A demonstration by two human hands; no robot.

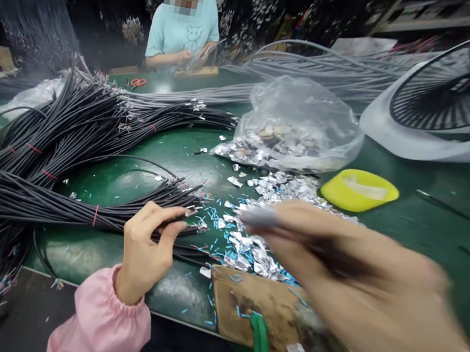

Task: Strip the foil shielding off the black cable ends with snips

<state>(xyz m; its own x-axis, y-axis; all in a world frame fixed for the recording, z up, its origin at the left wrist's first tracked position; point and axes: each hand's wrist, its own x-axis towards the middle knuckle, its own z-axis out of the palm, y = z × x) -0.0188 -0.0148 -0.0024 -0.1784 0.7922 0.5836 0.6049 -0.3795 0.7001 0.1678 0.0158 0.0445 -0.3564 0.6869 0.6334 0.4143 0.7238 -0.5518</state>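
My left hand (152, 246), in a pink sleeve, is closed around cable ends, thumb and forefinger curled near each other. The black cables (119, 216) run under and through it from the left, their stripped tips with thin coloured wires pointing right. My right hand (362, 277) is blurred by motion, raised over the right of the scraps. Its thumb and forefinger come together in a pinch with grey at the tips; what is between them cannot be made out. Below lie silver foil scraps (249, 251) and short blue bits of insulation on the green table (179, 287).
A wooden board (249, 300) with a green strap (260, 341) sits at the front edge. Behind are a clear plastic bag (303, 121) of scraps, a yellow dish (359, 192) and a fan (466, 101). Large cable bundles (55, 138) fill the left. Another person (185, 33) works across.
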